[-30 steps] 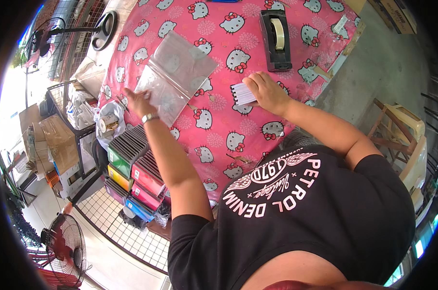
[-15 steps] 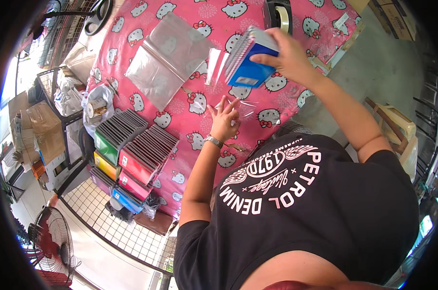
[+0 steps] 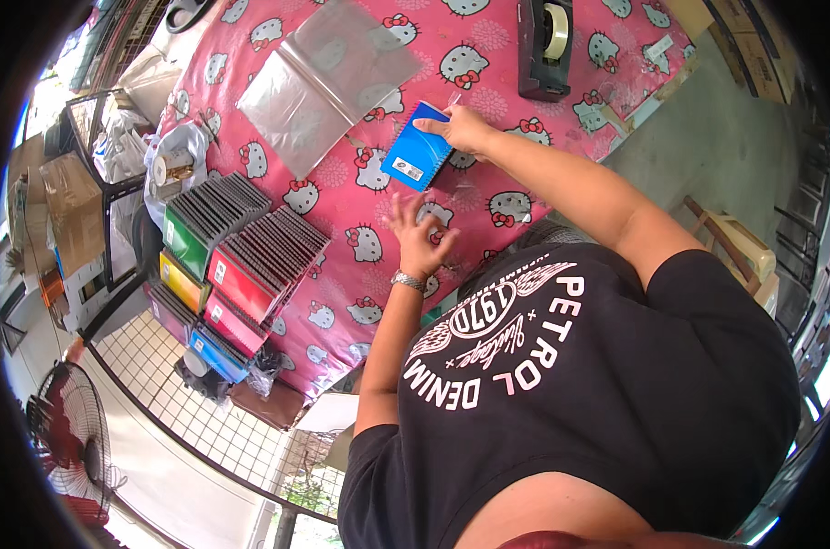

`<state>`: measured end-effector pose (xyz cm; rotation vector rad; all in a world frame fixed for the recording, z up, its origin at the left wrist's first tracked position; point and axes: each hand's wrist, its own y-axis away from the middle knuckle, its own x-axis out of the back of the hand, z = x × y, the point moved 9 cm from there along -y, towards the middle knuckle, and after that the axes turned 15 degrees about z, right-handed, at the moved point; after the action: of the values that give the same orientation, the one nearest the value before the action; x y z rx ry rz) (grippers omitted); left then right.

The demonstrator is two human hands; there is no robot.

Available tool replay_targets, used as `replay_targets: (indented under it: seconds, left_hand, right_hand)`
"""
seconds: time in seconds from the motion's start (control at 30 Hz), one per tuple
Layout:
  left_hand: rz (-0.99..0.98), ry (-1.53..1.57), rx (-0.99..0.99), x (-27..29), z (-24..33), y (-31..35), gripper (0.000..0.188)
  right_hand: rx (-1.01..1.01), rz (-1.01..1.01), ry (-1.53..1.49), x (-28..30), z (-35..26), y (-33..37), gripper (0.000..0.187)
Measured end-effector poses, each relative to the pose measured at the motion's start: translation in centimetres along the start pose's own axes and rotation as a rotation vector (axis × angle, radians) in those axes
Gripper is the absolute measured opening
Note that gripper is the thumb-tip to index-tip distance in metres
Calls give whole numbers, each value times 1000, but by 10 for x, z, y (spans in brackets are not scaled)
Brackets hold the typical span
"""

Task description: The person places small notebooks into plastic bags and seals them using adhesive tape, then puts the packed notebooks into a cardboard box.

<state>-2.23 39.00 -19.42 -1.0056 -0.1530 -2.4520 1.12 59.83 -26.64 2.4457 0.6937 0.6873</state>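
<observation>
My right hand [image 3: 461,131] grips the far right corner of a blue spiral notebook [image 3: 413,163], its thumb lying on the cover. The notebook's cover faces up, with a small white label near its lower left corner. Whether more notebooks lie beneath it, I cannot tell. Just nearer to me, my left hand [image 3: 419,240] holds nothing, fingers apart and slightly curled, close to the notebook's near corner but not gripping it. Clear plastic sheets [image 3: 310,101] lie flat on the table to the left of the notebook.
A black tape dispenser [image 3: 545,78] stands at the far right of the pink patterned tablecloth [image 3: 342,320]. Stacked spiral notebooks [image 3: 250,265] in several colours fill the table's left edge. Beside them sits a plastic bag with a roll [image 3: 172,167]. A fan [image 3: 72,430] stands lower left.
My right hand has brought the blue notebook left and down, from tilted with its spiral edge showing to cover up. My left hand stays nearby with its fingers apart. The view has shifted slightly.
</observation>
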Motion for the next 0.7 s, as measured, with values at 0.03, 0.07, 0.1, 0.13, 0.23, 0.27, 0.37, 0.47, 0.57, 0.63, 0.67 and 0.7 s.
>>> replay_targets:
  seconds: [0.03,0.07,0.1,0.13,0.23,0.27,0.37,0.47,0.57,0.63,0.67,0.7]
  left_hand:
    - [82,11,108,8,-15,3,14]
    - [162,22,215,14,-31,6,15]
    - [187,-36,247,11,-38,8,20]
    - [230,-110,320,11,-40,9,23]
    - [255,-386,465,12,-44,-5,37]
    - [206,-439,478,12,-48,-10,38]
    - [186,-594,545,21,-67,-14,35]
    - [354,-463,631,36,-81,-13,35]
    - [491,-438,386,40,-70,-28,40]
    - [523,-349,279,37,-70,-28,35]
    - [475,-394,258,30,-78,-21,36]
    - [427,-440,238,23,-87,-14,36]
  right_hand:
    - [8,37,4,2,-1,4,75]
    - [15,75,8,4,-3,7,76]
    - [12,39,-29,0,-5,9,76]
    - [-1,-1,-58,-1,-12,15,77]
    - [14,36,-50,3,-11,15,78]
    - [26,75,-29,7,-7,12,78]
    - [75,95,36,6,-7,11,79]
    - [100,-8,220,2,-16,20,86]
    - [221,190,562,5,-23,21,91]
    - [219,143,540,2,-25,19,92]
    - [219,117,530,-1,-26,20,93]
    - [210,104,565,-5,-26,22,93]
